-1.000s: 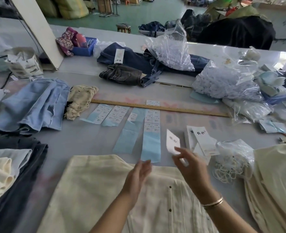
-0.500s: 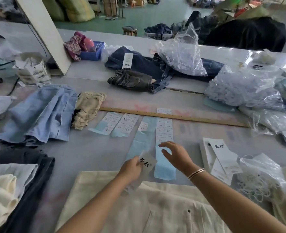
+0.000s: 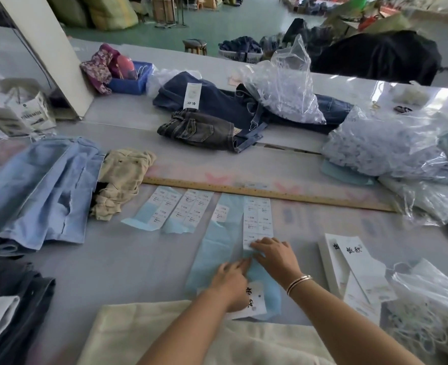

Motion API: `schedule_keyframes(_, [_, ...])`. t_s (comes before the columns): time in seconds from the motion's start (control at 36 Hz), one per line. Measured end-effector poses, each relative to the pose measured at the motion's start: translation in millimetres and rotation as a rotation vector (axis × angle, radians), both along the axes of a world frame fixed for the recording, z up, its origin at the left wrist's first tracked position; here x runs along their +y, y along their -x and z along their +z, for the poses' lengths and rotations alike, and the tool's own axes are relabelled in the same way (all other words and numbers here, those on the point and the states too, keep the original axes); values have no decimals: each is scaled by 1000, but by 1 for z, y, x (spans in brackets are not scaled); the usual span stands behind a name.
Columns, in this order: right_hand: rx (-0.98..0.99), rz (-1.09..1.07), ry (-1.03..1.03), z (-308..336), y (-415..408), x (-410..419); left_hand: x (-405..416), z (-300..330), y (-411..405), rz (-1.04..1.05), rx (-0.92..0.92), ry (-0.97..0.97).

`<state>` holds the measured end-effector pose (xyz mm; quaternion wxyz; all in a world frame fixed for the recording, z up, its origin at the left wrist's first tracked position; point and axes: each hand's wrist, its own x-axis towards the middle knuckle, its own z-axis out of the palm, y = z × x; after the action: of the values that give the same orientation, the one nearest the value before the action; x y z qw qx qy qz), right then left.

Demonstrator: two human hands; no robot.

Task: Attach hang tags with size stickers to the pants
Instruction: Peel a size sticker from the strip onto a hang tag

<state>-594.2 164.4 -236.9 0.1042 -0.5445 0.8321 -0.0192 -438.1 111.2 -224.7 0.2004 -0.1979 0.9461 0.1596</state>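
A grey worktable (image 3: 128, 259) fills most of the frame, with a green workshop floor and piled bags beyond it at the top. Across the middle lies a wooden ruler (image 3: 270, 194). Just below it sit four blue-backed sticker sheets (image 3: 258, 219); their white size stickers carry small print, too blurred to read for certain.

The right hand (image 3: 275, 255), bangles at the wrist, rests on the lower end of the rightmost sheet, its fingertips curled onto the bottom sticker as if pinching its edge. The left hand (image 3: 230, 281), just beside it at lower centre, holds a white hang tag (image 3: 255, 301) against the blue backing, fingers pointing toward the right hand. The tag bears black brush characters.

Cream pants (image 3: 144, 335) lie along the bottom edge, directly below the hands. At the lower right a stack of tags (image 3: 349, 262) shows the same brush characters, next to a clear bag of string loops (image 3: 428, 312). At upper centre, another such tag lies on dark jeans (image 3: 217, 101).

Open table shows left of the hands, between the sheets and the blue garment (image 3: 38, 191) at the left edge.
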Motion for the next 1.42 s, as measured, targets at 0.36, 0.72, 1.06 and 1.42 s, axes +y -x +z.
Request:
schedule_keyframes(0.36, [-111,-115,36,19,-9,-27,3,3,2,124,-11,-76])
schedule_keyframes(0.72, [-228,-4,-202,32,16,-41,2,0,3,91,20,-65])
schedule_keyframes(1.06, [-145,-68,-197,36,11,-51,1,-3,1,98,66,-105])
schedule_keyframes(1.42, [-1257,-668,474,107,61,-28,-4,-3,3,101,24,-199])
